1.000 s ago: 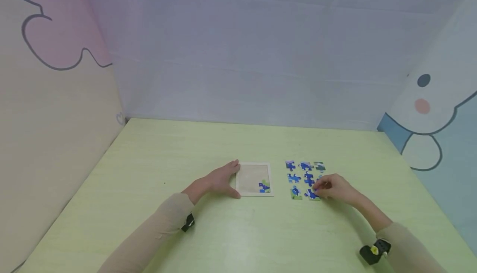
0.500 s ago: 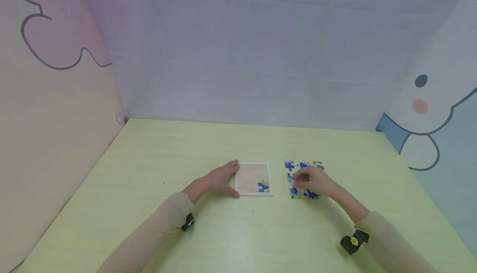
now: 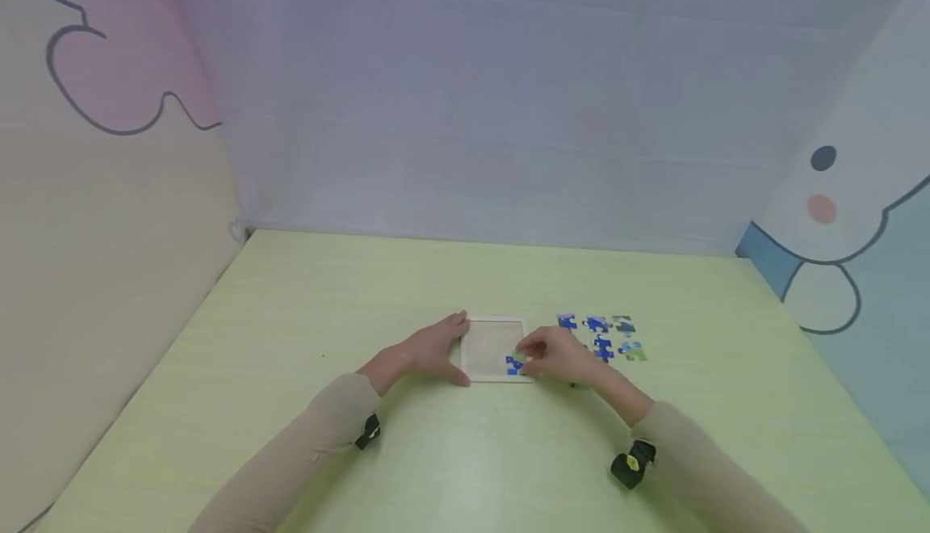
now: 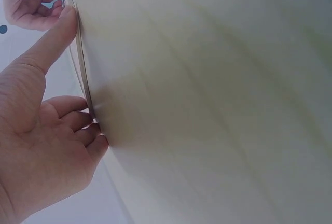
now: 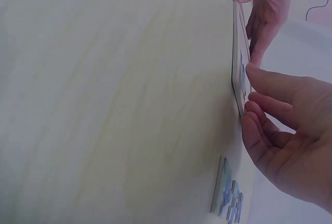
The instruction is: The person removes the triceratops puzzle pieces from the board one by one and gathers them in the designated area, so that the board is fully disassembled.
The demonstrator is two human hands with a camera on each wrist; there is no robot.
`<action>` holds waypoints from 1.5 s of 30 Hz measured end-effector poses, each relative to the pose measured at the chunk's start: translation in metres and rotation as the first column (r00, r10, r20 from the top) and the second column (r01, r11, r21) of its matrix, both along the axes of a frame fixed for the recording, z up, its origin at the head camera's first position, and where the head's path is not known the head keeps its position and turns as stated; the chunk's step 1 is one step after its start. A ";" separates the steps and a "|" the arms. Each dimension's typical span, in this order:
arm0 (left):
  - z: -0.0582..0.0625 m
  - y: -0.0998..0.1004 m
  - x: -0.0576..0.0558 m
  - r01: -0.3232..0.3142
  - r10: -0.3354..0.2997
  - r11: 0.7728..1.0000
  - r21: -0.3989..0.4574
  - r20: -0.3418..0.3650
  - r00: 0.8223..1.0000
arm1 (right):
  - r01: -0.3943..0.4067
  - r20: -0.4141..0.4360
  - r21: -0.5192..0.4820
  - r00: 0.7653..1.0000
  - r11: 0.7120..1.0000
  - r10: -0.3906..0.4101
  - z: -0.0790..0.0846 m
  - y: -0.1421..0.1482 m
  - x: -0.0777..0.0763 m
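Observation:
A small white-rimmed puzzle frame [image 3: 497, 379] with a plain inside lies mid-table. My left hand [image 3: 427, 349] holds its left side, thumb at the near corner and fingers at the far one. At the near right corner of the frame, my right hand [image 3: 559, 355] has thumb and forefinger at a blue and green puzzle piece [image 3: 514, 363]. The right wrist view shows that thumb and forefinger a little apart beside a blue piece edge [image 5: 243, 73]. To the right lie several loose puzzle pieces [image 3: 597, 325]; my right hand and forearm hide some of them.
The pale green table [image 3: 436, 452] runs back to a light lilac wall [image 3: 465, 113]. Side panels with cartoon figures [image 3: 835, 194] stand left and right. Both wrists wear small black cameras [image 3: 632, 466].
My right hand has moved left from the loose pieces to the right side of the frame, its fingertips staying close together. The left hand and the frame have stayed in place.

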State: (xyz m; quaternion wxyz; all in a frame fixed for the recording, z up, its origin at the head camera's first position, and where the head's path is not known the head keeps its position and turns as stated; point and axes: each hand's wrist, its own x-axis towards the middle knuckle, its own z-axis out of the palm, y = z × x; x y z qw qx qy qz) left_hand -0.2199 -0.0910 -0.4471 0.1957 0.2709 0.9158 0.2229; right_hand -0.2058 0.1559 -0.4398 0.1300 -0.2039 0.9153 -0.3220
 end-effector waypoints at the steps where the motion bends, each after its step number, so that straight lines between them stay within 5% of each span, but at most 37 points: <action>1: 0.000 0.000 0.000 0.002 -0.002 1.000 0.001 -0.001 1.000 | -0.002 0.010 0.002 1.000 1.000 0.001 0.000 -0.001 0.000; 16: 0.004 0.000 0.003 -0.002 0.002 1.000 0.005 0.005 1.000 | -0.011 0.085 0.032 0.996 0.999 0.008 0.006 -0.011 -0.006; 32: 0.004 -0.001 0.003 0.003 -0.003 1.000 -0.005 0.009 1.000 | -0.034 -0.008 -0.071 0.999 0.997 0.034 0.004 -0.010 0.005; 45: 0.001 -0.001 0.002 0.014 -0.014 0.999 0.029 0.010 1.000 | -0.081 -0.012 -0.180 0.997 0.980 0.080 0.009 0.036 0.001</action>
